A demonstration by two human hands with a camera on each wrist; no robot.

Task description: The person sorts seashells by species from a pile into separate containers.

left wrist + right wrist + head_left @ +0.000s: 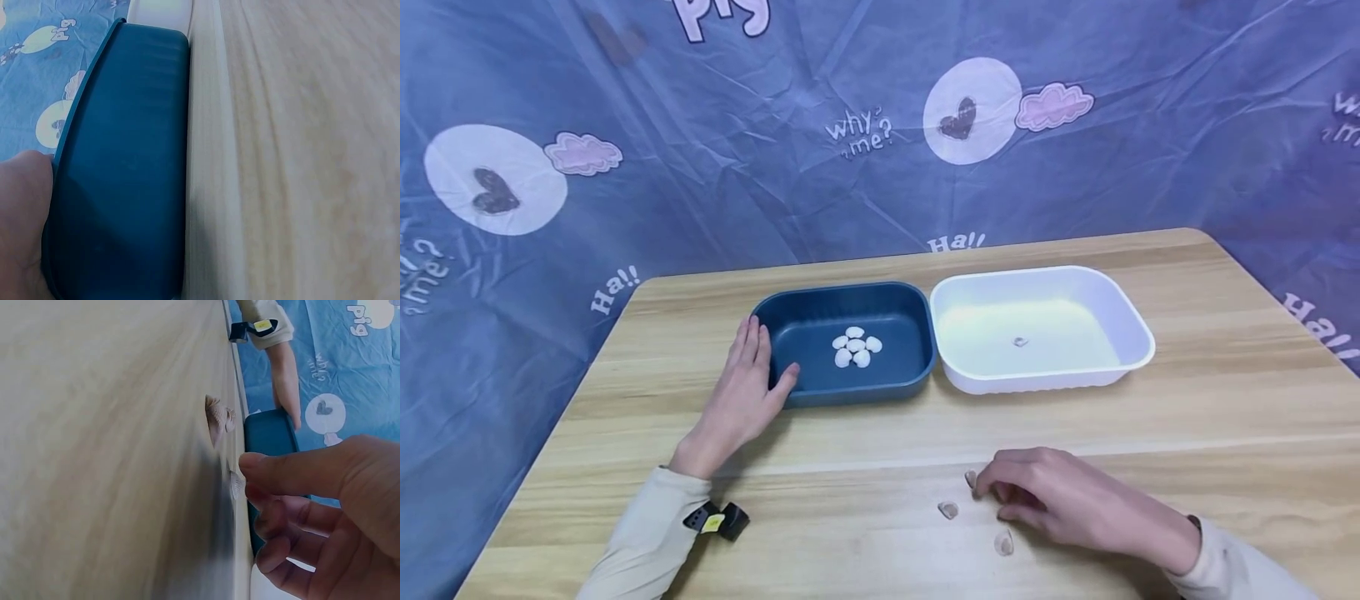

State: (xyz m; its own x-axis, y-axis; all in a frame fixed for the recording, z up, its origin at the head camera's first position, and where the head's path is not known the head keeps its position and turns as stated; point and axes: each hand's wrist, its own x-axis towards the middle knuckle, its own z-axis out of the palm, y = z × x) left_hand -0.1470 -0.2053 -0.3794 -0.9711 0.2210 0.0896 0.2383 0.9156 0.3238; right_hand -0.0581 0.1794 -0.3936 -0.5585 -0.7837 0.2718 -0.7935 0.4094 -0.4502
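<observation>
My left hand (745,375) rests on the left end of a dark blue tray (850,396), fingers along the rim and thumb over the front edge. Inside that tray several small white pieces, rounded like pebbles or shells, lie clustered. My right hand (1063,500) is low over the table, fingers bent, thumb and forefinger apart with nothing seen between them. A small brownish seashell (972,479) lies at its forefinger tip; whether they touch, I cannot tell. Two more seashells lie close by: one to the left (948,509), another nearer the front (1003,543).
A white tray (1045,379) stands against the blue tray's right side, with one small shell (1019,342) inside. Both are on a wood-grain table (850,475). A printed blue cloth (737,167) hangs behind. A black strap device (718,520) sits at my left cuff.
</observation>
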